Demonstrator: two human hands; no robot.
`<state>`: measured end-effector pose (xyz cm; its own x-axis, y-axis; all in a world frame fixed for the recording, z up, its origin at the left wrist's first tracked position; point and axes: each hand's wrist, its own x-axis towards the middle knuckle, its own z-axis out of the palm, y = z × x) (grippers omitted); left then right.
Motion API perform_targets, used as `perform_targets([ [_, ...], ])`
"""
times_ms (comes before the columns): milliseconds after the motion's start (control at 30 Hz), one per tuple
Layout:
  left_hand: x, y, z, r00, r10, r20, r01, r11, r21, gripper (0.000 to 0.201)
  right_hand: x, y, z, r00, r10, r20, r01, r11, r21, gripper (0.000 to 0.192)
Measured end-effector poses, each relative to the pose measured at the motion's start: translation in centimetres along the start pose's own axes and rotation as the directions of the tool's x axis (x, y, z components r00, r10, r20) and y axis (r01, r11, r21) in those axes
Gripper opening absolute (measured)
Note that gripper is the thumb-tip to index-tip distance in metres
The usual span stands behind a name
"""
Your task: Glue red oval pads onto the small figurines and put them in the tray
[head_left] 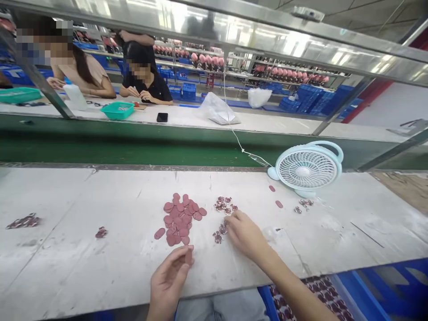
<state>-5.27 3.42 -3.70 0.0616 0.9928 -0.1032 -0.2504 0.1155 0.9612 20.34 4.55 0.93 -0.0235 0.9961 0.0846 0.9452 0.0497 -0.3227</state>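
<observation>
My left hand (169,278) hovers at the near edge of the white worktable (83,249) and pinches one pink oval piece (189,257) between thumb and fingers. A pile of the same pink oval pieces (180,218) lies just beyond it. My right hand (244,234) reaches onto the table, its fingertips resting on a small cluster of patterned pieces (219,234). A second cluster of patterned pieces (224,205) sits slightly farther away. Whether the right hand holds a piece is hidden by its fingers.
A pale blue desk fan (307,168) stands at the right, its cord running up. Stray pieces lie near it (302,205) and at the left (23,221). A green conveyor (133,145) runs behind. Two people sit across, with a teal tray (117,110) and phone (162,117).
</observation>
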Motion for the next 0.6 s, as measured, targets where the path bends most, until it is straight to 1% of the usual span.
perform_targets([
  [100,0.0,-0.4,-0.5,0.999,-0.037,-0.007,0.037,0.999,-0.006,0.036,-0.8,0.7,0.5,0.995,-0.069,0.065,0.067,0.997,0.029,0.026],
  [167,-0.5,-0.5,-0.7,0.995,-0.097,-0.005,0.097,0.994,-0.043,0.038,-0.7,1.5,0.7,0.995,-0.065,0.076,0.061,0.996,0.058,0.025],
  [200,-1.0,-0.5,-0.5,0.989,-0.145,0.0,0.145,0.986,-0.086,0.038,-0.7,1.8,0.7,0.996,-0.05,0.072,0.045,0.996,0.079,0.024],
  [267,-2.3,-0.5,0.2,0.963,-0.27,0.022,0.268,0.941,-0.206,0.037,-1.3,2.1,0.6,0.999,-0.001,0.045,-0.006,0.991,0.136,0.023],
  [333,-3.7,-0.5,1.6,0.92,-0.386,0.062,0.385,0.869,-0.311,0.036,-2.7,1.7,0.1,0.998,0.062,-0.001,-0.061,0.978,0.2,0.022],
  [367,-4.2,-0.6,2.4,0.901,-0.423,0.089,0.427,0.838,-0.339,0.035,-3.6,1.2,-0.2,0.995,0.095,-0.015,-0.088,0.962,0.26,0.019],
  [400,-4.6,-0.8,3.1,0.889,-0.442,0.121,0.455,0.818,-0.352,0.035,-4.6,0.5,-0.6,0.991,0.132,-0.003,-0.122,0.923,0.365,0.017],
  [433,-4.8,-1.0,3.7,0.882,-0.445,0.157,0.471,0.809,-0.353,0.034,-5.7,-0.3,-0.9,0.986,0.165,0.036,-0.161,0.851,0.5,0.014],
  [467,-4.9,-1.2,4.2,0.88,-0.436,0.19,0.476,0.809,-0.346,0.033,-6.6,-1.1,-1.2,0.976,0.191,0.106,-0.212,0.713,0.668,0.012],
  [500,-4.9,-1.5,4.5,0.882,-0.418,0.218,0.47,0.817,-0.334,0.032,-7.5,-1.9,-1.4,0.966,0.196,0.171,-0.252,0.549,0.797,0.011],
  [533,-4.9,-1.7,4.6,0.886,-0.395,0.243,0.458,0.83,-0.318,0.032,-8.1,-2.6,-1.6,0.957,0.191,0.217,-0.276,0.383,0.881,0.011],
  [567,-4.9,-1.8,4.7,0.89,-0.373,0.261,0.441,0.848,-0.295,0.031,-8.7,-3.1,-1.6,0.953,0.186,0.24,-0.283,0.262,0.923,0.013],
  [600,-4.9,-1.9,4.6,0.894,-0.351,0.279,0.423,0.866,-0.265,0.03,-9.0,-3.5,-1.6,0.954,0.183,0.239,-0.276,0.213,0.937,0.014],
])
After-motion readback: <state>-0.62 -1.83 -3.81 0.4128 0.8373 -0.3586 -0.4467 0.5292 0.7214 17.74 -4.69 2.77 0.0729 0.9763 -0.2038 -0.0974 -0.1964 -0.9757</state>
